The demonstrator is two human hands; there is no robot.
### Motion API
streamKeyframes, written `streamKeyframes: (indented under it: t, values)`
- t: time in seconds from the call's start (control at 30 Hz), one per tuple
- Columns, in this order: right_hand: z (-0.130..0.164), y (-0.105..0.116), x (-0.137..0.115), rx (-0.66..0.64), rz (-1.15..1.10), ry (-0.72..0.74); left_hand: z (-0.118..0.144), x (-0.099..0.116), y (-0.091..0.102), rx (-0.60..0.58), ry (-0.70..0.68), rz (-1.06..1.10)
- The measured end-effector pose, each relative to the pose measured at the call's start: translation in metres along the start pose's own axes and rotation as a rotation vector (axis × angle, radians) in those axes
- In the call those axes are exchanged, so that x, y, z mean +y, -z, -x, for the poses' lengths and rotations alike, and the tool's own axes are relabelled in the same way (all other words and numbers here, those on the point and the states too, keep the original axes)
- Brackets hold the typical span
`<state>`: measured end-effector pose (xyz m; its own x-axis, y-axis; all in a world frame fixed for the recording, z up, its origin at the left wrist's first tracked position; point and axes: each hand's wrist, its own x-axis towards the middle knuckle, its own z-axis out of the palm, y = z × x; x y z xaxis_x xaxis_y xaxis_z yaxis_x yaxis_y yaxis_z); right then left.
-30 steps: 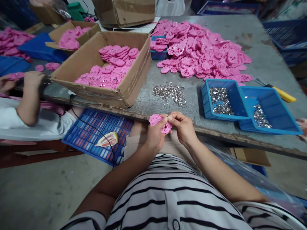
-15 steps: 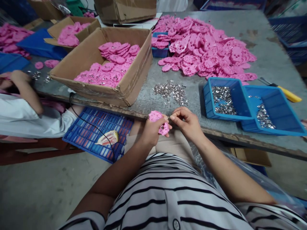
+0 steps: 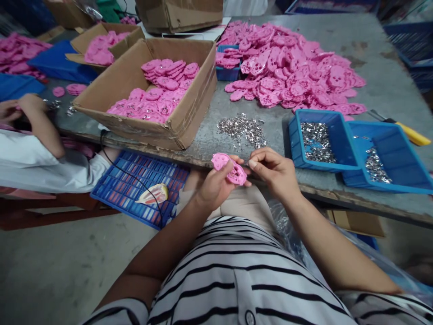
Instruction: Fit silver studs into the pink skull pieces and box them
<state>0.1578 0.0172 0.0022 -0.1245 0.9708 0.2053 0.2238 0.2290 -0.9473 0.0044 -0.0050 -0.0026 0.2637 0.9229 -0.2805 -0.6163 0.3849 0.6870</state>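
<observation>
A flat pink plastic piece with round holes (image 3: 230, 168) is gripped in the left hand (image 3: 213, 185), the fingers curled under it and the thumb laid on top, just in front of the near edge of the grey counter (image 3: 379, 85) and above the lap. The right hand (image 3: 275, 174) is held just beside it, thumb and forefinger pinched together at the piece's right edge; something tiny may be pinched there, but it is too small to be made out. Both forearms are seen over a black-and-white striped shirt (image 3: 243, 280).

Just beyond the hands, a loose heap of small silver metal parts (image 3: 241, 128) is spread on the counter. To its right, two blue plastic trays are set side by side, touching: the nearer one (image 3: 294, 140) is well filled with the same metal parts, the farther one (image 3: 402, 149) holds fewer. A yellow-handled tool (image 3: 411, 134) is laid behind them. A large pile of pink plastic pieces (image 3: 294, 67) is heaped farther back, with a small blue bin (image 3: 227, 74) at its left edge. To the left, an open cardboard box (image 3: 189, 122) is filled with more pink pieces. Below the counter edge, a blue slatted crate (image 3: 135, 180) is seen, with a black cable across it. At far left, another person's hand (image 3: 29, 104) and white sleeve (image 3: 34, 167) are visible.
</observation>
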Motion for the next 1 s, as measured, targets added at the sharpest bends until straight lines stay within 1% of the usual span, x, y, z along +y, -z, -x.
streamKeyframes:
  t: [0.07, 0.1, 0.17, 0.23, 0.3, 0.43, 0.53, 0.7, 0.87, 1.0]
  values:
    - [0.005, -0.004, -0.002, 0.000, -0.129, -0.111, 0.002, -0.001, 0.005, -0.064, -0.074, -0.036]
    - [0.007, -0.007, -0.003, -0.002, -0.174, -0.151, 0.003, -0.002, 0.009, -0.095, -0.105, -0.083]
    - [0.012, -0.011, -0.005, 0.008, -0.219, -0.195, 0.004, -0.005, 0.016, -0.120, -0.208, -0.217]
    - [0.016, -0.014, -0.007, 0.032, -0.222, -0.201, 0.004, -0.008, 0.023, -0.118, -0.333, -0.342]
    - [0.019, -0.016, -0.008, 0.054, -0.202, -0.187, 0.004, -0.011, 0.026, -0.127, -0.430, -0.408]
    - [0.021, -0.017, -0.009, 0.049, -0.180, -0.181, 0.002, -0.012, 0.025, -0.154, -0.541, -0.447]
    - [0.020, -0.017, -0.010, 0.033, -0.198, -0.187, 0.003, -0.009, 0.023, -0.158, -0.594, -0.481]
    - [0.018, -0.015, -0.012, 0.003, -0.171, -0.175, 0.003, -0.006, 0.022, -0.122, -0.610, -0.493]
    - [0.016, -0.014, -0.013, -0.027, -0.144, -0.156, 0.002, -0.008, 0.025, -0.186, -0.687, -0.538]
    - [0.015, -0.013, -0.013, -0.039, -0.130, -0.145, 0.002, -0.008, 0.025, -0.160, -0.669, -0.575]
